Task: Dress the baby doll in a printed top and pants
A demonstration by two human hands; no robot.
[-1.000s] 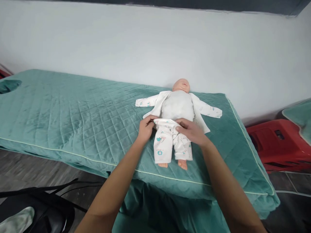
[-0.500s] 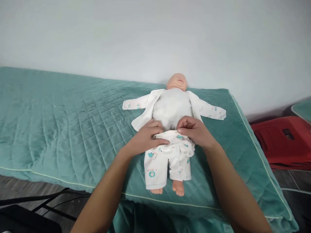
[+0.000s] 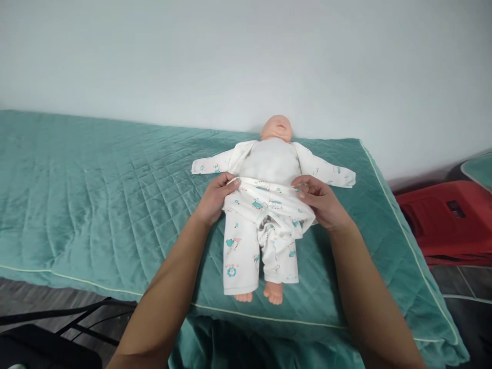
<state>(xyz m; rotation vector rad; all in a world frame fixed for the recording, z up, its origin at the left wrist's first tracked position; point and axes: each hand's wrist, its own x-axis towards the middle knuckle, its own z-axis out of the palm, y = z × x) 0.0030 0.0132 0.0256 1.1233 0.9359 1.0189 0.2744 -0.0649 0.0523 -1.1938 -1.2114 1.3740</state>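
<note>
A baby doll [image 3: 277,128] lies on its back, head toward the wall and bare feet toward me. Its white printed jacket [image 3: 326,169] is spread with both sleeves out, and the pale torso [image 3: 269,159] shows between the open fronts. White printed baby pants [image 3: 241,241] cover the legs, their waistband across the lower belly. My left hand [image 3: 217,199] pinches the waistband at its left end, thumb on top. At the other end, my right hand [image 3: 319,200] pinches it too, fingertips partly hidden by the cloth. The pants bunch at the crotch and right leg.
The doll rests on a green quilted cover [image 3: 115,205] over a bed, with a pale wall [image 3: 192,61] behind. Right of the bed stands a red plastic object [image 3: 449,220]. A black metal frame [image 3: 80,320] is at the lower left.
Both hands have moved apart and up toward the doll's chest, drawing the waistband higher and stretching it wider. More of the lower belly is covered now.
</note>
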